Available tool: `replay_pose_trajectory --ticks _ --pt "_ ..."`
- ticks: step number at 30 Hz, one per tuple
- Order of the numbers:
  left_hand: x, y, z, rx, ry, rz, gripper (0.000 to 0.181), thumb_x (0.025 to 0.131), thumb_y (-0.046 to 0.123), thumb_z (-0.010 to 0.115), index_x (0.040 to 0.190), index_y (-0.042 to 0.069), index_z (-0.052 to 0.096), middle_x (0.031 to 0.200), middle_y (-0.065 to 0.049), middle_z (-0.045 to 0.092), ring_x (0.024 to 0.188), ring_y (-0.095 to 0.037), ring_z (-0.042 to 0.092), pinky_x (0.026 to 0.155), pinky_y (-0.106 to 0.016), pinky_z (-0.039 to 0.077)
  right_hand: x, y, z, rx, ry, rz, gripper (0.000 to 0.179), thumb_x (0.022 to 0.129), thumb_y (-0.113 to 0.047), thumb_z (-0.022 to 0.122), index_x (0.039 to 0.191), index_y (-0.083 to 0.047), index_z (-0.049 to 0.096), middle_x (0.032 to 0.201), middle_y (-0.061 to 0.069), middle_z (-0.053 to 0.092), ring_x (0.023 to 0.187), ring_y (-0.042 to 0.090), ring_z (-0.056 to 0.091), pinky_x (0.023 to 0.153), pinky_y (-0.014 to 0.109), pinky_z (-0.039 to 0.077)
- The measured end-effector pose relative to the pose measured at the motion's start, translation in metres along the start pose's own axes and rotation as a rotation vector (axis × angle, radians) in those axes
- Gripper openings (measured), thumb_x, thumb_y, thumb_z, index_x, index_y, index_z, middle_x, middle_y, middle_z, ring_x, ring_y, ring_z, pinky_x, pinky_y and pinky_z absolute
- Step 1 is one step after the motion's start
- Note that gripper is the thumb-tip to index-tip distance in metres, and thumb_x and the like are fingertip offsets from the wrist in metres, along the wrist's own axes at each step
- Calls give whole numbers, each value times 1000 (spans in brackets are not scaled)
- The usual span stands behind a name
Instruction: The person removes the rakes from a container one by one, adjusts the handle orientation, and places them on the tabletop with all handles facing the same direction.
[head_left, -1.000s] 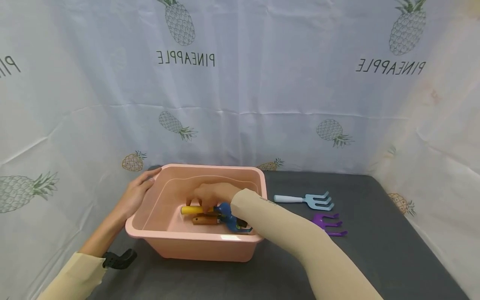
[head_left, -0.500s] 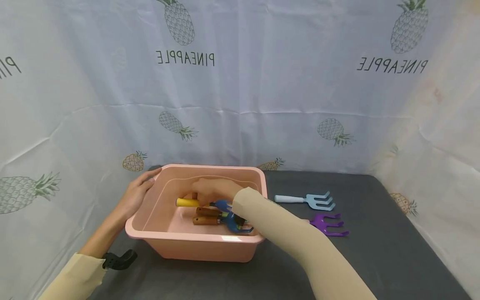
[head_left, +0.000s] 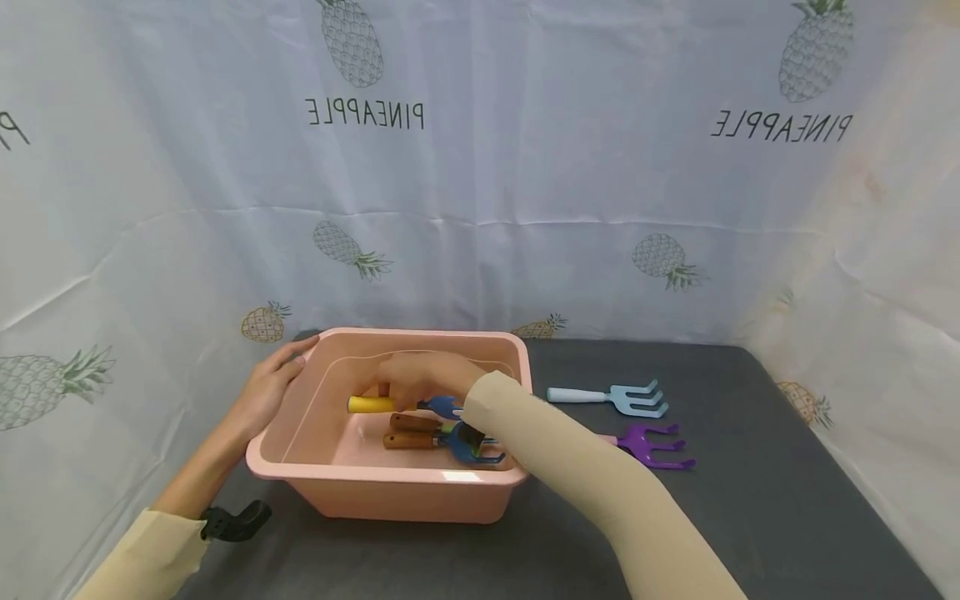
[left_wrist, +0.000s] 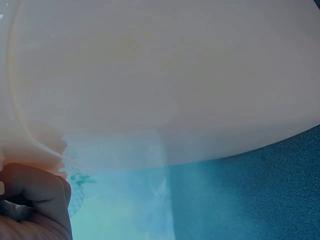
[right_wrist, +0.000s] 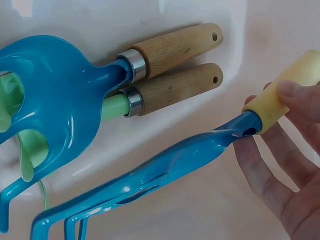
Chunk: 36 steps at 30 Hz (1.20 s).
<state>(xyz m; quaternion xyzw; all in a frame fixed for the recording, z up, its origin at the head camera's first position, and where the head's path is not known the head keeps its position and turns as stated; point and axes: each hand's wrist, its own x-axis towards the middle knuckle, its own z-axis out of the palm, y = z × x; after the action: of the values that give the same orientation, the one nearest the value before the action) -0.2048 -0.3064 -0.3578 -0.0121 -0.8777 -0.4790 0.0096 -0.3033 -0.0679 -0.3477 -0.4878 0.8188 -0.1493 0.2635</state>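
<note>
At its left rim, my left hand [head_left: 264, 398] holds a pink plastic basin [head_left: 405, 497]; the left wrist view shows curled fingers [left_wrist: 42, 187] at that rim. Inside the basin, my right hand [head_left: 423, 375] grips the yellow handle of a blue hand rake [right_wrist: 175, 156] between thumb and fingers. The rake slants, its tines toward the lower left of the right wrist view. Beside it lie a blue hand rake [right_wrist: 62, 85] with a wooden handle and a green tool [right_wrist: 115, 106] with a similar handle. The blue head covers most of the green tool.
Right of the basin, a light blue hand rake [head_left: 633, 400] and a purple hand rake [head_left: 648, 446] lie on the dark table [head_left: 765, 492]. My right forearm partly hides the purple one's handle. A pineapple-print curtain [head_left: 480, 183] stands behind.
My right hand has moved slightly left and back inside the basin, carrying the yellow-handled rake away from the wooden-handled tools. My left hand stays on the rim.
</note>
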Motion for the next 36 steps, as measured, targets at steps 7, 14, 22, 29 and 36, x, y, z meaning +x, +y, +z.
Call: replay_pose_trajectory --ticks 7,14,22,29,36 --pt "0 0 0 10 3 -4 54 114 36 27 164 17 31 162 -27 37 122 -19 62 81 -17 53 1 -2 -3 -32 -6 -50 75 86 14 58 147 -30 56 95 1 58 80 18 56 51 22 37" --pt "1 1 2 10 6 4 53 115 35 27 164 16 32 163 -26 37 134 -38 53 81 -15 52 -3 -4 -6 2 -24 -68 80 90 14 56 154 -33 49 99 2 57 75 17 52 52 21 37" --pt "2 2 0 7 13 14 53 114 35 29 163 15 34 164 -25 35 123 -17 58 82 -14 51 -6 -12 -14 -87 -10 -45 79 91 10 57 154 -37 47 93 0 50 62 15 40 54 20 36" --pt "0 -1 -2 -13 7 6 53 114 35 29 163 16 33 164 -26 34 107 5 56 82 -15 52 -7 -20 -18 -245 7 -92 74 94 8 57 156 -32 47 111 0 59 82 16 54 60 20 40" --pt "-1 0 -1 -10 2 6 53 114 35 27 164 16 32 164 -26 35 130 -29 58 83 -14 51 -9 -30 -23 -273 -27 -117 77 96 7 55 158 -37 40 127 -4 59 91 15 58 65 21 43"
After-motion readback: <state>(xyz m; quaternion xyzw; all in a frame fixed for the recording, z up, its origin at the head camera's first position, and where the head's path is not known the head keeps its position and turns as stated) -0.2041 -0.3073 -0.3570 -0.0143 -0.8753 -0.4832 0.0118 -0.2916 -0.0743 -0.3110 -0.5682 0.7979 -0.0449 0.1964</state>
